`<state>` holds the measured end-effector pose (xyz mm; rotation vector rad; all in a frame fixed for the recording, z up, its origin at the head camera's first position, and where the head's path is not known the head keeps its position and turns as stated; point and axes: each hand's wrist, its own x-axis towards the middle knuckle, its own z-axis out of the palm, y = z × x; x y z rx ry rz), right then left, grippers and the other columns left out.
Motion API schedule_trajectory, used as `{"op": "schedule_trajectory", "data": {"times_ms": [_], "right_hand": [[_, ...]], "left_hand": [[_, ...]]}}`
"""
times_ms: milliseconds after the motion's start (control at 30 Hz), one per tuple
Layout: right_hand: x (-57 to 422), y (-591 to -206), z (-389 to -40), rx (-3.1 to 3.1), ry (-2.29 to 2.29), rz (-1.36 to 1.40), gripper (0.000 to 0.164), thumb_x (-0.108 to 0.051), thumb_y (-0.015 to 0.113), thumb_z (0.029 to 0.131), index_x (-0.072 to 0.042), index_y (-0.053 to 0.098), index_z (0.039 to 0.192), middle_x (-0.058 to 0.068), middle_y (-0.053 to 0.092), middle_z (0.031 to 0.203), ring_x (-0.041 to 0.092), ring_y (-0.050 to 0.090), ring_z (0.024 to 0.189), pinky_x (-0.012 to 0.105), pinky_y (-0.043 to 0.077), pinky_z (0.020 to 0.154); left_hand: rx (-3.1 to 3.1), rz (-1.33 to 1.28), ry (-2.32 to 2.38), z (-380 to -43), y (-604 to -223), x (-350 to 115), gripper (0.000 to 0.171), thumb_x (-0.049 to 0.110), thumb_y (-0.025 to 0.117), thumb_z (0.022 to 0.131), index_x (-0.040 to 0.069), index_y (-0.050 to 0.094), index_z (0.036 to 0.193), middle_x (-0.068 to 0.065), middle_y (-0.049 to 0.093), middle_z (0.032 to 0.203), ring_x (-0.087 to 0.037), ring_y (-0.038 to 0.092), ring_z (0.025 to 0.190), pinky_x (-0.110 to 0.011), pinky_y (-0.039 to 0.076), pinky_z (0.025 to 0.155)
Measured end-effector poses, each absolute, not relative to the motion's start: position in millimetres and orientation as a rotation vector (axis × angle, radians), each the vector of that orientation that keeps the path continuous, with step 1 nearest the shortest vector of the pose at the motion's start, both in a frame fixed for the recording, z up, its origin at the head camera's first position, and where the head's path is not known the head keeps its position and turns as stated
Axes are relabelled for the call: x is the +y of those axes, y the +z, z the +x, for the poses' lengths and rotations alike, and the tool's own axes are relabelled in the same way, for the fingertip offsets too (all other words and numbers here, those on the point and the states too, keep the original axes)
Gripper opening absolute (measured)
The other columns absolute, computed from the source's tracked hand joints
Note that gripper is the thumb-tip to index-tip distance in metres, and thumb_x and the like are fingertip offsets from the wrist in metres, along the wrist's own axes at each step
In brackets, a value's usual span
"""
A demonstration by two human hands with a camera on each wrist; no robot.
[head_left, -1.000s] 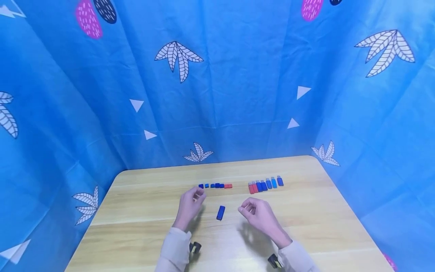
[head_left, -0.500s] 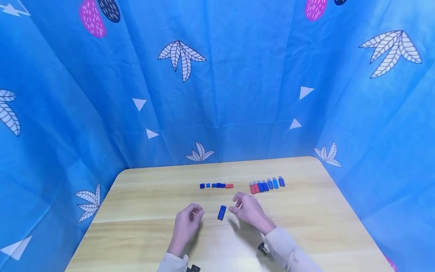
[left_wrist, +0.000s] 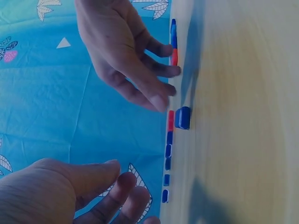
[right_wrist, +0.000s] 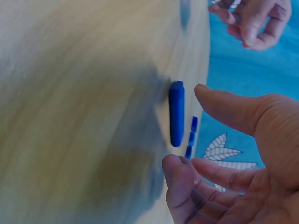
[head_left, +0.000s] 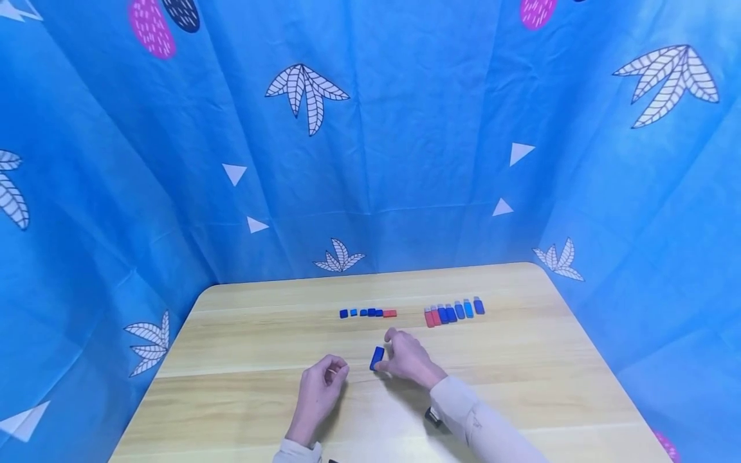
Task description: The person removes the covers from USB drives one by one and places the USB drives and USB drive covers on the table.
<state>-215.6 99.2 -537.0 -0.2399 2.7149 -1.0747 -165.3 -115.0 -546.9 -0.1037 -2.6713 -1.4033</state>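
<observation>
A dark blue capped USB flash drive [head_left: 377,357] lies on the table between my hands. My right hand [head_left: 410,360] is right beside it, thumb and fingers spread apart; in the head view the thumb overlaps the drive's near end. Seen from the right wrist, the flash drive [right_wrist: 176,114] shows past the gap between thumb and fingertips, not gripped. To the left, my left hand [head_left: 321,388] hovers low over the wood with its fingers loosely bent and nothing held. From the left wrist, the same flash drive [left_wrist: 183,118] sits below the right hand's fingertips.
Behind, a row of small blue and red caps [head_left: 372,312] runs along the table [head_left: 243,347]. Further right stand several uncapped blue and red USB flash drives [head_left: 451,314] side by side, plugs facing away. A blue patterned curtain [head_left: 405,161] surrounds the far edges.
My right hand has moved left and in to the flash drive, its fingers spreading. The left hand has drawn back from the caps toward me. The flash drive stays in place.
</observation>
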Motion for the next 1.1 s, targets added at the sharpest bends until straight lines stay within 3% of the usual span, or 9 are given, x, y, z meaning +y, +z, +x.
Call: {"op": "schedule_trajectory", "data": {"times_ms": [167,367,567,767,1100], "right_hand": [[93.0,-541.7,-217.3,2.738,-1.017,-0.232,0.059,-0.028,0.091,0.073,-0.001,0.061,0.116,0.004,0.062,0.089,0.018,0.055,0.078,0.032,0.051,0.067],[85.2,-545.4,-218.6,2.798,-0.943,-0.222,0.062,-0.03,0.093,0.069,-0.001,0.062,0.114,0.008,0.06,0.093,0.021,0.055,0.078,0.037,0.054,0.069],[81.4,-551.2,-218.2,2.818,-0.968,-0.223,0.053,-0.026,0.093,0.068,-0.004,0.062,0.104,0.006,0.055,0.09,0.02,0.053,0.074,0.033,0.049,0.064],[82.9,-554.1,-216.7,2.792,-1.024,-0.231,0.055,-0.02,0.093,0.067,-0.008,0.055,0.105,0.005,0.058,0.089,0.02,0.056,0.075,0.032,0.051,0.065],[86.4,-556.1,-217.9,2.628,-1.268,-0.27,0.051,-0.001,0.084,0.075,-0.013,0.05,0.111,0.004,0.063,0.078,0.017,0.059,0.065,0.028,0.05,0.056]], "left_hand": [[-2.665,-0.111,-1.423,-165.0,-544.8,-113.2,0.01,0.016,0.072,0.092,0.006,0.072,0.095,0.002,0.072,0.083,0.0,0.059,0.067,-0.017,0.052,0.067],[-2.642,-0.127,-1.438,-165.3,-547.3,-112.1,0.011,0.016,0.073,0.092,0.005,0.071,0.093,0.001,0.072,0.082,0.0,0.059,0.067,-0.017,0.052,0.067],[-2.632,-0.135,-1.452,-166.7,-548.7,-111.3,0.012,0.018,0.073,0.092,0.006,0.071,0.092,0.0,0.072,0.081,0.0,0.058,0.067,-0.017,0.051,0.066],[-2.647,-0.151,-1.469,-167.8,-547.7,-110.5,0.01,0.017,0.073,0.092,0.007,0.071,0.093,-0.001,0.072,0.083,-0.001,0.058,0.068,-0.017,0.051,0.066],[-2.62,-0.193,-1.436,-169.7,-551.5,-109.5,0.01,0.015,0.073,0.092,0.005,0.071,0.093,-0.001,0.072,0.081,0.0,0.058,0.067,-0.018,0.052,0.064]]}}
